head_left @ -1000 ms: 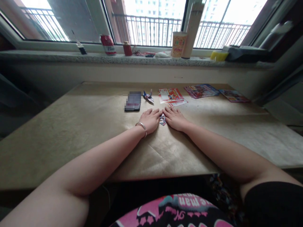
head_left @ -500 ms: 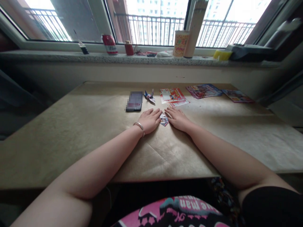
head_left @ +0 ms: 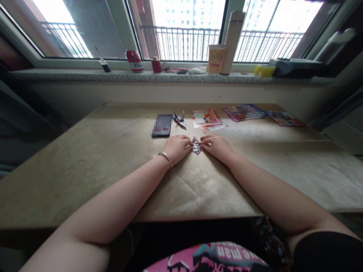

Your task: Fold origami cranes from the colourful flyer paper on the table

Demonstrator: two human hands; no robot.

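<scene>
A small folded paper (head_left: pixel 196 147), kite-shaped with a printed pattern, lies on the table between my two hands. My left hand (head_left: pixel 179 146), with a silver bangle at its wrist, has its fingers closed on the paper's left edge. From the other side, my right hand (head_left: pixel 217 146) pinches the right edge with thumb and forefinger. Just beyond my hands sits a folded paper crane (head_left: pixel 180 120), and a dark phone (head_left: pixel 162 126) lies to its left.
Printed red sheets (head_left: pixel 208 119) lie past my right hand, with a stack of colourful sheets (head_left: pixel 244 112) and another pile (head_left: pixel 284 118) farther right. On the windowsill (head_left: pixel 113 76) stand a can (head_left: pixel 134 61), a paper cup (head_left: pixel 216 59) and a tall flask (head_left: pixel 231 43).
My fingers, stretched flat beside the paper before, have curled in and now pinch its two edges. The view has tilted up slightly.
</scene>
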